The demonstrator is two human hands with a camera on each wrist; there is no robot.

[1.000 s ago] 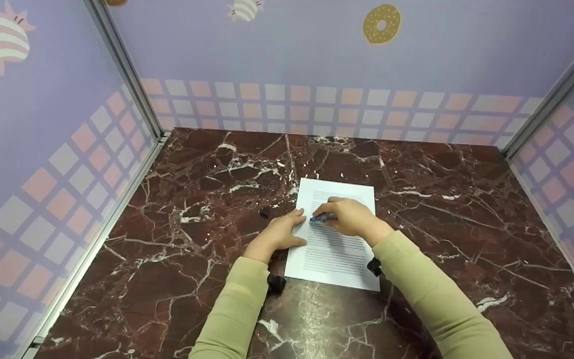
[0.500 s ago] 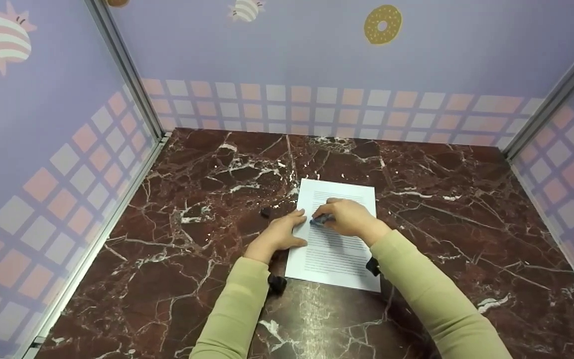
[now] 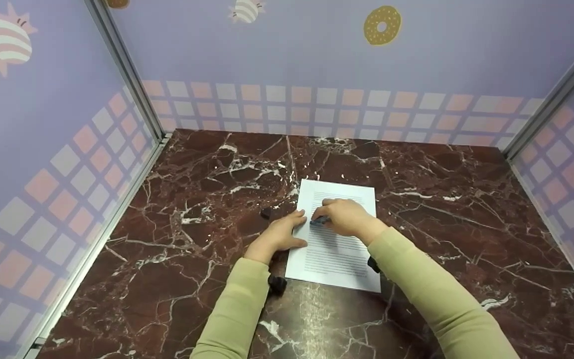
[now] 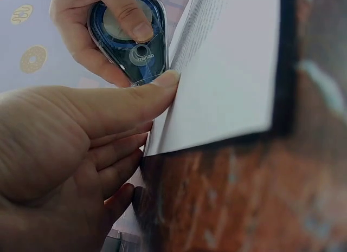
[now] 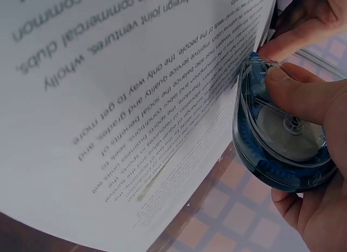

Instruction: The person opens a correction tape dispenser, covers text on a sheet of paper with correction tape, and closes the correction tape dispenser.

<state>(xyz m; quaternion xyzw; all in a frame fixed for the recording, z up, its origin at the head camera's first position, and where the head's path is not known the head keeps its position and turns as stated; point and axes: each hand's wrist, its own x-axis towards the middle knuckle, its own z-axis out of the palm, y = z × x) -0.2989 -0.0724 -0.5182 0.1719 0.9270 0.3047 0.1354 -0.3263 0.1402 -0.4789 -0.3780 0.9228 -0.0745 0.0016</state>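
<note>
Blue tape disp. (image 5: 282, 141) btwn R hand (image 3: 345, 217) thumb & fingers, over paper (image 3: 332, 267).

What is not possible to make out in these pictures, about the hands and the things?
- Head view: printed lines on the paper, too small to read.
- Head view: much of the blue dispenser, hidden by the right hand.
- Head view: what the black object is, too small and dark.
- Right wrist view: part of the left hand, cut off at top right.
</note>
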